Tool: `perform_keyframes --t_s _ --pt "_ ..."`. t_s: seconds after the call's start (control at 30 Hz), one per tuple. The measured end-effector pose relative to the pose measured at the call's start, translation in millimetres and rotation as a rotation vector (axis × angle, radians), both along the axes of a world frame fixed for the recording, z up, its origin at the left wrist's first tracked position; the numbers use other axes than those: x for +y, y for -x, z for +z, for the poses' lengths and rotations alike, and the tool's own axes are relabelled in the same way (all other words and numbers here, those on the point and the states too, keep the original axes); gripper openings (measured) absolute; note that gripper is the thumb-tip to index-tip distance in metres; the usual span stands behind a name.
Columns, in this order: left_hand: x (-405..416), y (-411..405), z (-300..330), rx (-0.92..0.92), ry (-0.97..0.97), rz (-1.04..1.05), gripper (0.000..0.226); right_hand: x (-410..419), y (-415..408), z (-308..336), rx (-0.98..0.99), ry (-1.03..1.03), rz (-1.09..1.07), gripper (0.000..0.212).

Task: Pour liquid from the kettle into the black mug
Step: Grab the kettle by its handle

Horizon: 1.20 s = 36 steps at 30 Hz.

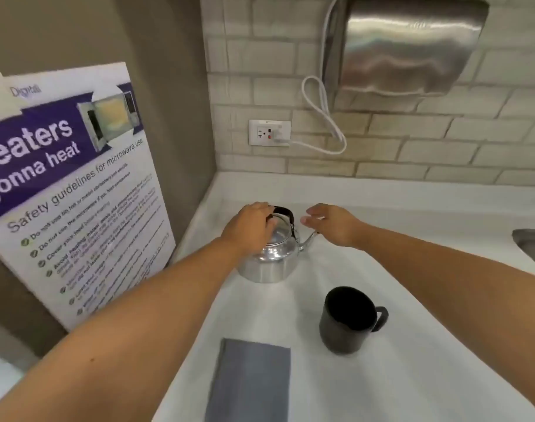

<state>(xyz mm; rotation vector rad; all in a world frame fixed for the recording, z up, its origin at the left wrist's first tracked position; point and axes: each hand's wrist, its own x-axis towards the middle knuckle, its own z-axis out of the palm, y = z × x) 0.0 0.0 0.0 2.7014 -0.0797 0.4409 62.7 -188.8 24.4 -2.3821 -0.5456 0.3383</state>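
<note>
A shiny metal kettle (271, 263) with a black handle stands on the white counter (412, 239), its spout pointing right. My left hand (251, 228) lies over the kettle's lid with its fingers curled around the left end of the handle. My right hand (333, 223) hovers just right of the handle and above the spout, fingers apart, holding nothing. The black mug (348, 321) stands upright in front and to the right of the kettle, its handle on the right, and looks empty.
A grey folded cloth (251, 382) lies on the counter near me. A microwave safety poster (74, 184) leans on the left wall. A wall outlet (269, 133) with a white cord, a steel dispenser (409, 44) above, and a sink edge (534, 245) at far right.
</note>
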Motion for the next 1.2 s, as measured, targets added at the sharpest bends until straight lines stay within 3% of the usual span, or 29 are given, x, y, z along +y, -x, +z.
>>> perform_keyframes --t_s 0.2,0.4,0.57,0.73,0.9,0.97,1.07,1.13,1.2 --pt "-1 -24 -11 -0.054 0.036 0.114 0.02 52 -52 -14 0.087 0.056 0.052 0.062" --pt "0 -28 -11 -0.062 0.013 0.142 0.018 92 -81 -21 0.209 -0.115 -0.037 0.059" --pt "-1 -31 -11 -0.055 -0.014 0.164 0.022 103 -84 -7 0.152 -0.243 -0.002 0.045" --pt "-2 -31 -14 -0.063 -0.005 0.18 0.024 96 -63 -10 -0.047 -0.235 0.107 0.049" --pt "-3 -19 -11 -0.096 -0.027 0.144 0.019 94 -46 -13 -0.185 -0.314 0.062 0.05" --pt "3 -5 -6 -0.369 0.061 0.116 0.012 93 -43 -11 -0.185 -0.341 0.05 0.05" --pt "10 5 9 -0.738 0.34 0.223 0.011 91 -36 1 -0.193 -0.423 0.038 0.051" --pt "13 1 24 -0.742 0.544 0.34 0.018 90 -29 18 -0.217 -0.486 0.037 0.05" --pt "13 -6 36 -0.585 0.718 0.392 0.024 90 -22 36 -0.249 -0.541 0.047 0.047"
